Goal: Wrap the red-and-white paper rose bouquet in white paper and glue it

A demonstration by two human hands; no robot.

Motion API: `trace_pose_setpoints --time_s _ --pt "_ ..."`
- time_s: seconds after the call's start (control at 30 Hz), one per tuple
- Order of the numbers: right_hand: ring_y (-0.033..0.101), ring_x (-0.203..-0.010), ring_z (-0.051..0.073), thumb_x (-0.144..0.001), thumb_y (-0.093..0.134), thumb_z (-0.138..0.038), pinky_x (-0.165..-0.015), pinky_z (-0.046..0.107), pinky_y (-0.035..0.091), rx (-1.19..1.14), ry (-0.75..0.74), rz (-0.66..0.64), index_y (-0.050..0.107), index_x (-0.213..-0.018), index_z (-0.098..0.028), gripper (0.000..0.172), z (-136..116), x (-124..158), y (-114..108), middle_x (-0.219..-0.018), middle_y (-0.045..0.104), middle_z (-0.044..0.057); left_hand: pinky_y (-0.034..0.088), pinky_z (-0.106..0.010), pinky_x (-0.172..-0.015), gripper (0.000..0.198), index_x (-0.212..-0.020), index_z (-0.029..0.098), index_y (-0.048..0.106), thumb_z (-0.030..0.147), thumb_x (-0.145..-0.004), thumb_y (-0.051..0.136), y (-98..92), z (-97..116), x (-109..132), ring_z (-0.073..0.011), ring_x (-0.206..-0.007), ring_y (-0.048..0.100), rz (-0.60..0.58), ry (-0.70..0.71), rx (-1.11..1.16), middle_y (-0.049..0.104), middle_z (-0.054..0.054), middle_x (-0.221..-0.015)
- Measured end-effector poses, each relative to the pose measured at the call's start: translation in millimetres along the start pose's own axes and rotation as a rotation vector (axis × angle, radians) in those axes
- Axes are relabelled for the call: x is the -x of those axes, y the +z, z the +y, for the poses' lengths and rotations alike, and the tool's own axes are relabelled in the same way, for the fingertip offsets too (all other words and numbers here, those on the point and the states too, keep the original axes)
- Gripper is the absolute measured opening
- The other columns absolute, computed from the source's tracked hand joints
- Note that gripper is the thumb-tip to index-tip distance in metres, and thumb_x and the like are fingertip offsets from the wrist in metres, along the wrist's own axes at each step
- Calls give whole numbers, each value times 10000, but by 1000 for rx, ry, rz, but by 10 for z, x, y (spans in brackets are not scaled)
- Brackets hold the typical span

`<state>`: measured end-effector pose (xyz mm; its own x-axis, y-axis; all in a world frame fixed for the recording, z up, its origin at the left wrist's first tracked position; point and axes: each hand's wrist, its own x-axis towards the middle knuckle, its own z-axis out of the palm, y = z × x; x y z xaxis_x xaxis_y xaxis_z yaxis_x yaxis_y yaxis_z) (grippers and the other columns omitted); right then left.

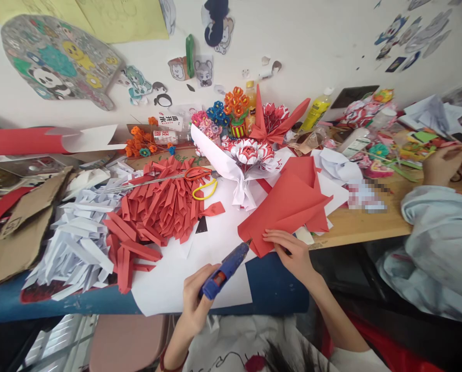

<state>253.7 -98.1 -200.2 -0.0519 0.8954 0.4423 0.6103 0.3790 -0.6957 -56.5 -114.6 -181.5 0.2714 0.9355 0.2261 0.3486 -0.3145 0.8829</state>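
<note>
My left hand (196,294) is wrapped round the handle of a blue glue gun (227,271). The gun's tip points up and right, at the lower left edge of a folded red paper sheet (285,199). My right hand (293,253) lies with its fingers stretched over that sheet's lower edge, the thumb hidden below. Just behind the sheet rests a bouquet of red and white paper flowers (250,152) in a white paper wrap (219,155). White paper (200,279) is spread under the work.
Piles of folded red strips (161,201) and white strips (76,232) lie on the left, with scissors (204,189) beside them. Cardboard (25,232) is at far left. Bottles (317,109) and paper flowers stand along the wall. Another person's hands (446,163) are at the right.
</note>
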Motion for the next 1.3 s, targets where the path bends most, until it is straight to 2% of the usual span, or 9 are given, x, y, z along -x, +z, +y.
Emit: trace_pose_setpoints --time_s 0.1,0.23,0.33,0.47,0.67,0.9,1.07,1.2,1.3 --pt "687 -1094 226 -954 504 -112 -953 434 583 -11 21 13 723 -1093 -276 307 -12 6 14 -1116 748 45 528 -323 -698 450 -1127 144 686 490 -966 448 79 195 -157 -221 -796 664 -125 -30 33 723 -114 -951" --pt "658 -1135 246 -963 524 -180 -1004 461 547 38 72 114 673 -1206 -283 303 -11 25 43 -1184 714 67 489 -280 -690 375 -1115 145 665 410 -996 427 249 380 -311 -173 -736 622 -223 -101 35 699 -62 -871" --pt "611 -1210 259 -959 546 -203 -1057 477 500 90 110 128 614 -1289 -274 345 1 35 55 -1262 674 83 478 -282 -715 362 -1100 146 663 396 -1004 419 359 408 -347 -173 -746 614 -243 -139 -2 694 -54 -864" --pt "597 -1225 249 -964 539 -198 -1053 448 497 84 141 89 582 -1317 -275 363 12 42 54 -1287 655 81 460 -277 -696 366 -1082 146 664 399 -1008 409 429 397 -355 -169 -721 593 -222 -168 -42 678 -45 -828" --pt "596 -1220 249 -977 514 -201 -1048 451 495 58 140 71 584 -1307 -272 345 10 31 44 -1286 654 85 415 -259 -619 387 -969 138 669 418 -1005 404 372 483 -352 -149 -618 530 -195 -191 -106 612 -18 -700" --pt "609 -1201 249 -976 514 -220 -1023 436 516 58 151 61 596 -1289 -280 329 6 9 30 -1264 663 82 397 -261 -614 410 -1020 135 674 441 -1001 402 348 560 -365 -151 -617 517 -185 -209 -119 609 -19 -703" --pt "605 -1210 256 -980 507 -231 -1033 449 513 59 146 61 595 -1291 -283 327 21 24 34 -1276 659 83 331 -250 -570 440 -872 136 654 461 -1002 388 393 559 -427 -132 -565 462 -171 -228 -115 535 7 -622" --pt "602 -1214 252 -976 513 -216 -1037 448 508 58 134 61 587 -1299 -287 339 25 31 36 -1274 661 78 279 -244 -548 448 -785 146 603 479 -996 391 316 568 -436 -113 -543 404 -161 -273 -126 447 30 -585" --pt "601 -1215 248 -973 515 -205 -1041 443 505 62 126 63 590 -1297 -288 342 20 24 35 -1273 662 74 264 -242 -541 455 -767 151 581 494 -994 385 270 563 -431 -106 -538 371 -204 -302 -87 409 38 -576"
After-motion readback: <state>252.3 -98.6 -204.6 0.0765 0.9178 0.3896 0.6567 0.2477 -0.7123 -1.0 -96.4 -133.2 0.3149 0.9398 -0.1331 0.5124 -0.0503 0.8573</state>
